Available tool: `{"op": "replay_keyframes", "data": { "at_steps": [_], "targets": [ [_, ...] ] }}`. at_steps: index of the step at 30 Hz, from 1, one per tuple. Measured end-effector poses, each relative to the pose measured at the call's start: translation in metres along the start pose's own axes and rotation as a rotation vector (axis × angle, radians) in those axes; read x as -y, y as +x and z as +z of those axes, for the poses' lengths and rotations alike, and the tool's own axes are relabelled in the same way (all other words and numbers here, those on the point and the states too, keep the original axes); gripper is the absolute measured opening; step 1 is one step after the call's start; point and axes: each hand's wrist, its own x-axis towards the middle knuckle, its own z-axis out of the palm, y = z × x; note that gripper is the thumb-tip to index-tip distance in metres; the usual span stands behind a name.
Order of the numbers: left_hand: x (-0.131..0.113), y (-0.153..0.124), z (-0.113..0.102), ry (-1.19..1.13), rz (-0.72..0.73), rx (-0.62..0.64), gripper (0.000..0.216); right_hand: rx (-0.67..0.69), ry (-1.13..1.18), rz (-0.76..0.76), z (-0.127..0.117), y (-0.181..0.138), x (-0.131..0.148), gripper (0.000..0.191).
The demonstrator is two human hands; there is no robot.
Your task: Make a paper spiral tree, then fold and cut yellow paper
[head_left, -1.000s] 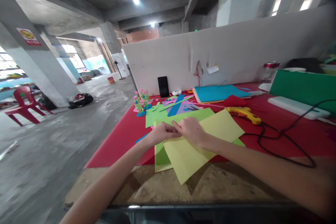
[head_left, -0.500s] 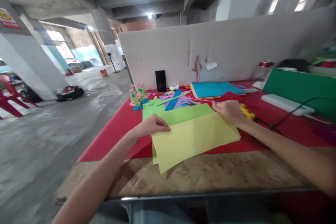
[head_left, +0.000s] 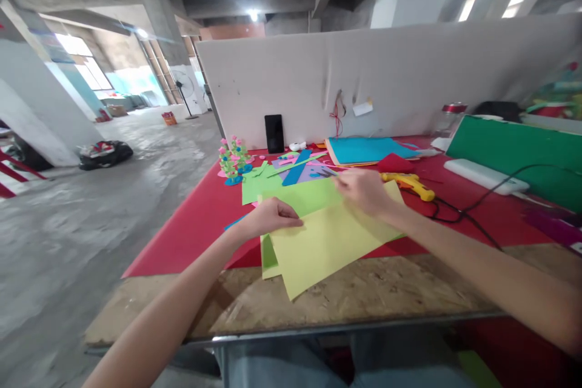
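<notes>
Room: a bare concrete floor [head_left: 150,206] runs off to my left, with a stand fan [head_left: 184,88] and a black bag [head_left: 104,157] on it.
Table: a red cover [head_left: 182,230] lies over it, leaving a strip of wood [head_left: 245,303] along the near edge; a pale partition [head_left: 391,79] stands behind.
Yellow sheet [head_left: 327,245]: at the middle of the near side, set askew over green paper [head_left: 309,195], one corner reaching over the wood.
Left hand [head_left: 273,216]: thumb and fingers pinching the yellow sheet near its upper left corner.
Right hand [head_left: 366,190]: fingers curled in at the sheet's far edge, slightly blurred; whether they grip the paper, I cannot tell.
Beyond the hands: a blue strip [head_left: 297,168] lies across purple and green scraps, a phone [head_left: 274,133] leans on the partition, and small flower models [head_left: 234,163] stand at the left.
Right side: a yellow glue gun [head_left: 413,187] lies just beside the right hand; farther off are a white power strip [head_left: 486,177] and a green board [head_left: 513,154].
Back: blue sheets [head_left: 366,150] lie stacked near the partition.
</notes>
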Motion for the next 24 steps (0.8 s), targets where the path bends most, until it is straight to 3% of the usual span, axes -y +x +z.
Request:
{"op": "replay_keyframes", "data": {
  "at_steps": [2,5,11,15,20,24],
  "targets": [
    [0.001,0.000,0.003,-0.019,0.013,-0.003,0.030,0.146,0.073,-0.043,0.012,0.004,0.040,0.046],
    [0.005,0.001,0.003,-0.043,0.020,-0.014,0.030,0.193,0.118,-0.045,0.026,0.008,0.077,0.049],
    [0.008,0.004,0.002,-0.120,-0.020,-0.046,0.034,0.184,0.147,-0.045,0.029,0.013,0.084,0.055],
    [0.006,0.001,-0.003,-0.113,-0.030,-0.034,0.035,0.090,0.067,-0.078,0.025,0.010,0.053,0.057],
    [0.007,-0.003,-0.016,-0.045,-0.065,-0.033,0.033,-0.021,-0.054,0.069,0.014,-0.007,-0.026,0.055],
    [0.001,0.000,-0.010,-0.029,-0.048,-0.012,0.031,-0.090,-0.178,0.162,0.007,-0.016,-0.082,0.052]
  ]
}}
